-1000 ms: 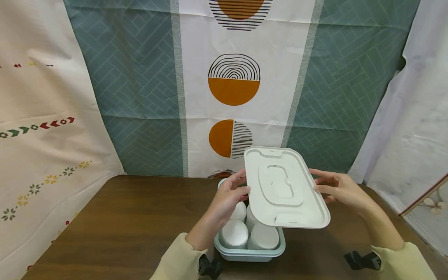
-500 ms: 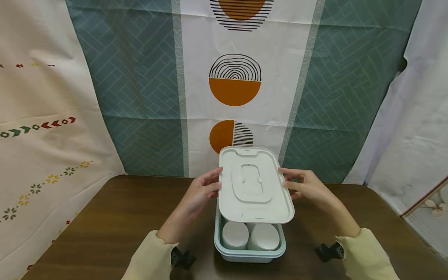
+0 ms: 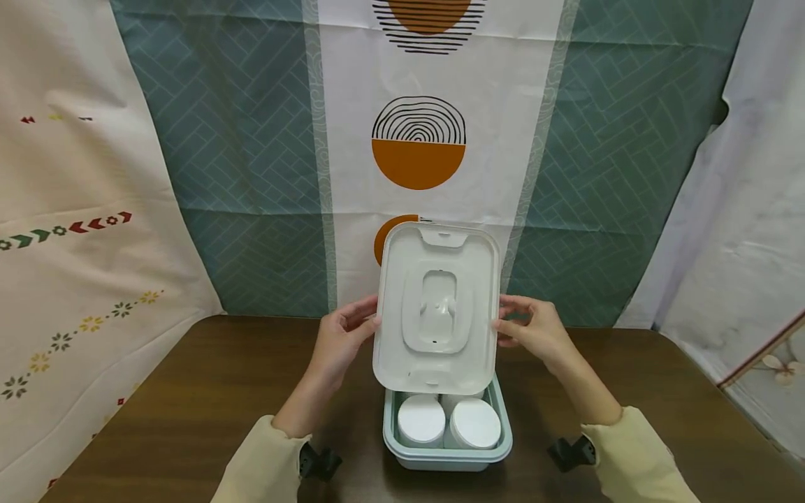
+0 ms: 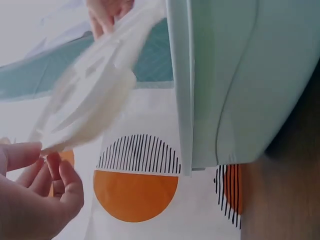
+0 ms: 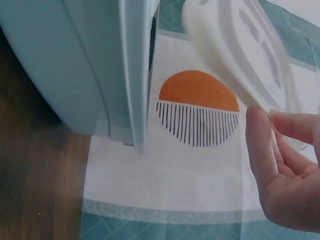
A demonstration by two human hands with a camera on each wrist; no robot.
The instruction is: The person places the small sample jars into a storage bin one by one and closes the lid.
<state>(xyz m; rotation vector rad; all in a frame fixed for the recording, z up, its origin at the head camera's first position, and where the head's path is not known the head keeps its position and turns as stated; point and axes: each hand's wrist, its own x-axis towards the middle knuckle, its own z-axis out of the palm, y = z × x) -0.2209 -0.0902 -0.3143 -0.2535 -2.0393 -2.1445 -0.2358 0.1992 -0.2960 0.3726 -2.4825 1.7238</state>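
A white rectangular lid (image 3: 437,314) with a recessed centre is held up and tilted above a pale blue-green box (image 3: 448,457). My left hand (image 3: 339,342) pinches the lid's left edge between thumb and fingers, as the left wrist view also shows. On the opposite edge my right hand (image 3: 534,332) pinches it the same way. Inside the box stand several white-topped round containers; the front two, a left one (image 3: 421,420) and a right one (image 3: 474,423), show fully. The lid hides the box's back part. In both wrist views the box wall (image 4: 240,90) stands beside the raised lid.
The box sits on a dark brown wooden table (image 3: 220,405). Behind the table hangs a patterned curtain (image 3: 251,175) with orange half circles. White cloth (image 3: 94,244) hangs along the left side, and a pale sheet (image 3: 742,244) along the right.
The lid moved left from the box's right side to over it, then rose and tipped up more steeply. Both hands travelled left with it, keeping their pinch on its edges.
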